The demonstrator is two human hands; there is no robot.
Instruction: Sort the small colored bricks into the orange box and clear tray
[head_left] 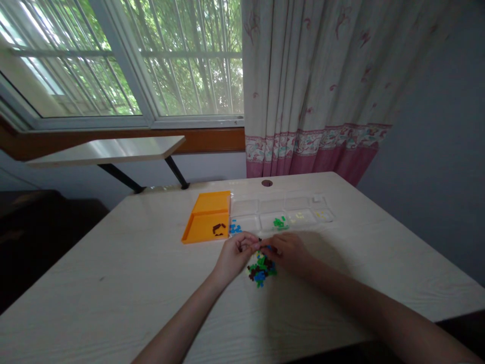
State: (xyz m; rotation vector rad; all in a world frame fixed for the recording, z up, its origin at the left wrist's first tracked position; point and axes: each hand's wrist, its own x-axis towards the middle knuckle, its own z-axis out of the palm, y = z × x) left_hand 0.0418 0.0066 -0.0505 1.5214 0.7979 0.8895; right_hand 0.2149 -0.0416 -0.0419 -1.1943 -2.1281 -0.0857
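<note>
Head view: both hands' fingers (248, 246) bunch, hold unclear, by blocks (259, 276), likely light, stiff, side-pinchable, inside the bench's (159, 283) near edge!

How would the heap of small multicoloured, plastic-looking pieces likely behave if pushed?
The heap would probably scatter rather than slide as one, since its pieces look loosely piled. Each is likely light, being tiny beside the left hand. Rolling seems unlikely: small blue pieces in the clear plastic tray look blocky, not round.
</note>
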